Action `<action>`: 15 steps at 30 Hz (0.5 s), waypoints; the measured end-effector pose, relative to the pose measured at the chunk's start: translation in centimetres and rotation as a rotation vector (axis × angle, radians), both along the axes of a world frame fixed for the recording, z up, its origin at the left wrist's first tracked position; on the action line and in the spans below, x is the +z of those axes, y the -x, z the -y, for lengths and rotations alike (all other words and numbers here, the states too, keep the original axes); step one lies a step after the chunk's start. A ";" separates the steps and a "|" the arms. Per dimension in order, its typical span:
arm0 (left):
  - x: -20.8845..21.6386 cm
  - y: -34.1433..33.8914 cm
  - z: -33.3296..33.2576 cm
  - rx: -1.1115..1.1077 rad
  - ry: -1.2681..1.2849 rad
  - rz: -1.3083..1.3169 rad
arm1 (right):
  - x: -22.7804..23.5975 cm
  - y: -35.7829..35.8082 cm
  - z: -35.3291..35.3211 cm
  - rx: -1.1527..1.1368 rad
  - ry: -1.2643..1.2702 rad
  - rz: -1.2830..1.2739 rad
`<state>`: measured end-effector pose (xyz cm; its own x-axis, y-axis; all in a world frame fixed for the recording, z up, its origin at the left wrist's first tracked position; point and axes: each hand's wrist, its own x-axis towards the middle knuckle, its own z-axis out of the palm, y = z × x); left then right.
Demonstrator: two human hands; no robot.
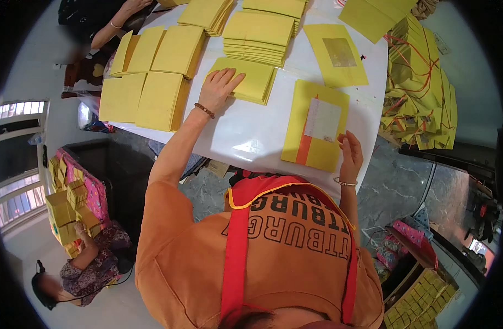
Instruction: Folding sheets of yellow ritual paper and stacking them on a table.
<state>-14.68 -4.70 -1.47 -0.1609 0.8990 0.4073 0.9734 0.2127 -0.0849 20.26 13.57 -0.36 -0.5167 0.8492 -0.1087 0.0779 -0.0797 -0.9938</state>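
Observation:
My left hand, a beaded bracelet at its wrist, lies flat with fingers spread on a low stack of yellow paper envelopes. To its right on the table is a yellow envelope pile with an orange strip and a whitish rectangular panel on top. Beside that pile's right edge is my right hand, its fingers loosely bent and apart, holding nothing that I can see. Whether its fingertips touch the edge, I cannot tell. Farther back lies a yellow envelope with a greyish window.
Several envelope stacks cover the white table's left side, with another stack behind. Red-stringed yellow bundles stand off its right edge. A co-worker's arm is at far left; another person handles yellow stacks at lower left.

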 end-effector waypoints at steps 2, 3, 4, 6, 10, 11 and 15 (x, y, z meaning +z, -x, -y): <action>-0.4 0.0 0.0 -0.007 0.052 0.032 | -0.4 0.1 0.2 0.022 -0.011 0.007; -0.5 0.0 0.1 -0.005 0.101 0.060 | -0.7 0.1 0.3 0.021 0.000 0.006; -0.6 0.0 0.1 -0.010 0.105 0.065 | -1.1 0.0 0.3 0.021 0.011 0.007; -0.8 0.1 0.0 -0.007 0.168 0.218 | -1.9 -0.4 0.2 0.018 -0.001 0.008; -1.6 0.0 -0.2 0.015 0.266 0.275 | -2.0 -0.6 0.1 0.008 0.005 0.032; -2.4 -0.5 0.0 0.060 0.249 0.231 | -2.0 -0.8 0.2 0.005 0.009 0.037; -3.1 -0.8 0.1 0.113 0.270 0.250 | -2.2 -1.1 0.5 -0.021 -0.033 0.053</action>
<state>-13.91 -4.78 -4.55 -0.3297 0.9395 0.0934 0.9428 0.3224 0.0848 21.39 13.06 -2.59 -0.4927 0.8636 -0.1073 0.1287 -0.0497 -0.9904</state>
